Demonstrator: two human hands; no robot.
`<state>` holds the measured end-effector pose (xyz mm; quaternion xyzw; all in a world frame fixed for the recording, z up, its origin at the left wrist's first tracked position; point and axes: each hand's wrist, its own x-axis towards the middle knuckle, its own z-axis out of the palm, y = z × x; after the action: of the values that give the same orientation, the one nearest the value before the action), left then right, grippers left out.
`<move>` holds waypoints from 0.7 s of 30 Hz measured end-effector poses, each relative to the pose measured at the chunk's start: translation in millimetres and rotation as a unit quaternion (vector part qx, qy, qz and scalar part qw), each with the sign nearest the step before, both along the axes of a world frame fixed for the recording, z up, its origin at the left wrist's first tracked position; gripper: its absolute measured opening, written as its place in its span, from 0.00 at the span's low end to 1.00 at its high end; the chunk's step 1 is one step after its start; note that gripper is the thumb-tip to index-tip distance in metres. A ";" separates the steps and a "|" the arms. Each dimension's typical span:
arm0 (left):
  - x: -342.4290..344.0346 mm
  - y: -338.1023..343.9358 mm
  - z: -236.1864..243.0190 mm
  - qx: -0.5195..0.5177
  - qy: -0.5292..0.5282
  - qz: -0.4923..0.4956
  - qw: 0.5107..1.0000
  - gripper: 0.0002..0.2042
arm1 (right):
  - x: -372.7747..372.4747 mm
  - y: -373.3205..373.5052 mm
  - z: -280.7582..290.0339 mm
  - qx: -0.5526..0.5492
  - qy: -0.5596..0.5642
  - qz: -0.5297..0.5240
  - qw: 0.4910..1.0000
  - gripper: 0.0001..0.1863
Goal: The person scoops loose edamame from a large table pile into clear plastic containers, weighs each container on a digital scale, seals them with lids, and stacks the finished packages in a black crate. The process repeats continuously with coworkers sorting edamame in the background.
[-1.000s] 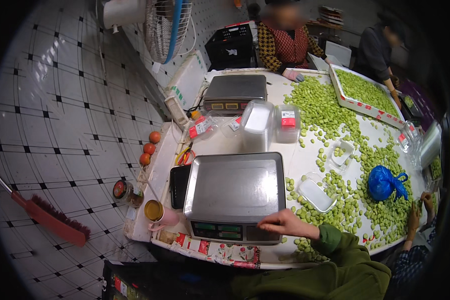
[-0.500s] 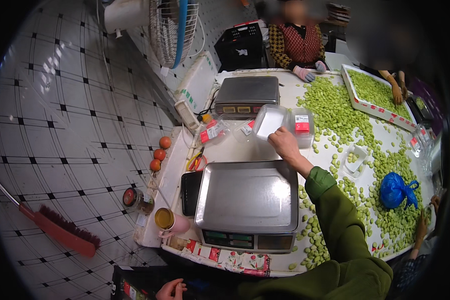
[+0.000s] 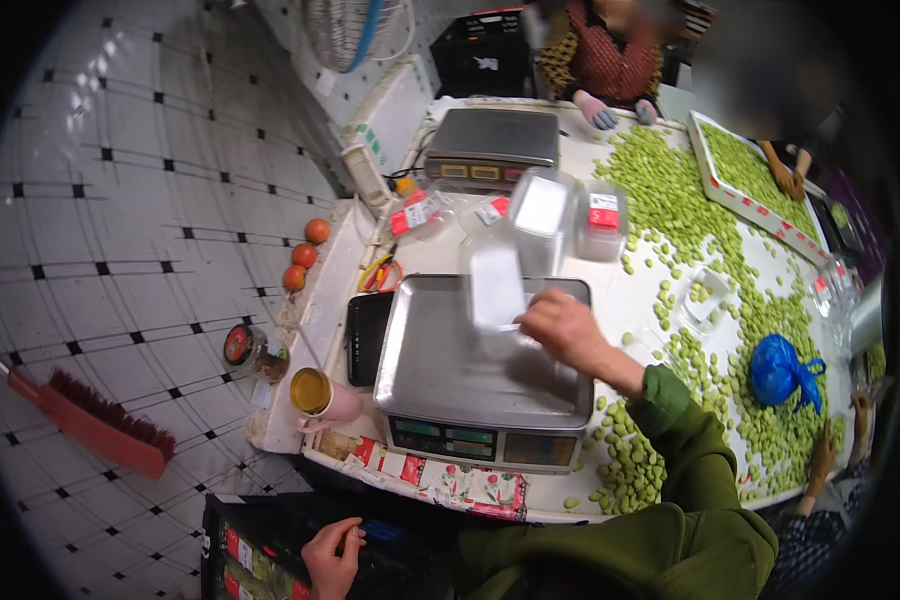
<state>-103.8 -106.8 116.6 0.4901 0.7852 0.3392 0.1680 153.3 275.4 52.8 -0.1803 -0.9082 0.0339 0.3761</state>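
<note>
Right hand (image 3: 575, 335) pinched shut on the near right corner of a blurred tray (image 3: 496, 285), which extends left and away from it, over the scale (image 3: 425, 350). Left hand (image 3: 332, 558) loosely curled, apparently nothing in it, packs (image 3: 248, 552) just left.

white-lined tray (image 3: 496, 286) blurred (edges smeared); fan (image 3: 342, 32) cut off above

Tiled, Glossy, Dim-Cornered

Paved at nine o'clock with pale, black-dotted tile floor (image 3: 150, 330); glinting at ten; furnished toward three with a white-topped table (image 3: 620, 308); backed at twelve by a speckled wall (image 3: 429, 20); dim toward two.
</note>
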 end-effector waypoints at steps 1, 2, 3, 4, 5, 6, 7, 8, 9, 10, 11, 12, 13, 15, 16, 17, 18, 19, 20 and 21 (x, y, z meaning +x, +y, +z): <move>0.0 -0.3 -0.2 -0.005 0.031 -0.015 0.999 0.08 | 2.6 -17.3 -6.5 -0.016 -0.035 0.026 0.999 0.07; -0.6 -0.7 -1.2 -0.012 0.034 -0.019 0.999 0.08 | 6.7 -29.1 -12.8 -0.038 -0.043 0.066 0.996 0.06; -1.3 -1.3 -3.1 -0.019 0.037 -0.026 0.999 0.08 | 9.8 -37.2 -27.6 -0.041 -0.065 0.078 0.994 0.06; -1.0 -4.2 -4.5 -0.027 0.040 -0.029 0.998 0.08 | 9.7 -46.5 -29.4 -0.062 -0.099 0.094 0.989 0.07; 0.4 -5.3 -4.2 -0.028 0.051 -0.032 0.998 0.08 | 10.6 -52.7 -30.4 -0.055 -0.093 0.102 0.989 0.08; 1.7 -3.7 -2.0 -0.041 0.060 -0.038 0.997 0.08 | 13.4 -58.1 -29.6 -0.053 -0.089 0.096 0.990 0.12; 1.4 -2.9 -1.3 -0.046 0.063 -0.045 0.996 0.08 | 14.8 -62.5 -29.2 -0.069 -0.076 0.089 0.991 0.13; 1.1 -1.7 -1.0 -0.052 0.067 -0.052 0.995 0.08 | 19.0 -66.7 -28.9 -0.085 -0.064 0.081 0.991 0.15; 1.6 -0.6 -1.3 -0.050 0.068 -0.057 0.995 0.08 | 24.7 -71.6 -28.4 -0.072 -0.037 0.068 0.994 0.15; 2.0 -1.2 -2.8 -0.048 0.067 -0.058 0.995 0.08 | 29.0 -76.4 -27.7 -0.057 -0.011 0.058 0.997 0.16; 1.9 -2.5 -4.6 -0.047 0.066 -0.058 0.995 0.09 | 35.3 -81.4 -26.6 -0.042 0.014 0.048 0.998 0.16; -1.8 -5.6 -6.7 -0.036 0.066 -0.057 0.995 0.09 | 44.2 -88.2 -23.7 -0.068 0.033 0.025 0.997 0.16; -0.9 -6.2 -5.4 -0.046 0.067 -0.049 0.995 0.09 | 54.2 -98.5 -20.9 -0.096 0.049 0.004 0.994 0.16; 1.0 -5.9 -4.1 -0.061 0.055 -0.028 0.996 0.09 | 78.6 -108.7 -26.2 -0.133 0.084 -0.064 0.985 0.16; 0.1 -7.2 -5.2 -0.050 0.019 -0.012 0.998 0.10 | 96.6 -113.3 -34.0 -0.162 0.089 -0.127 0.974 0.17; -1.6 -8.6 -7.1 -0.040 -0.017 0.005 0.999 0.10 | 115.1 -115.0 -40.5 -0.184 0.086 -0.207 0.957 0.18; -2.9 -10.5 -8.8 -0.030 -0.052 0.023 0.998 0.10 | 137.6 -113.3 -57.0 -0.175 0.075 -0.276 0.942 0.21; -2.4 -13.2 -10.2 -0.005 -0.078 0.032 0.996 0.11 | 159.1 -115.3 -66.4 -0.175 0.053 -0.358 0.916 0.23; 5.0 -11.5 -4.7 -0.009 -0.088 0.032 0.996 0.11 | 179.1 -113.8 -78.2 -0.135 0.022 -0.425 0.895 0.24; 17.3 -9.1 5.5 -0.014 -0.099 0.031 0.995 0.10 | 197.1 -114.9 -83.1 -0.141 0.020 -0.469 0.872 0.24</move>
<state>-86.5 -116.0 122.0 0.4270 0.7844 0.3799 0.2410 350.4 160.5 -30.2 -0.6354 -0.6949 -0.0154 0.3364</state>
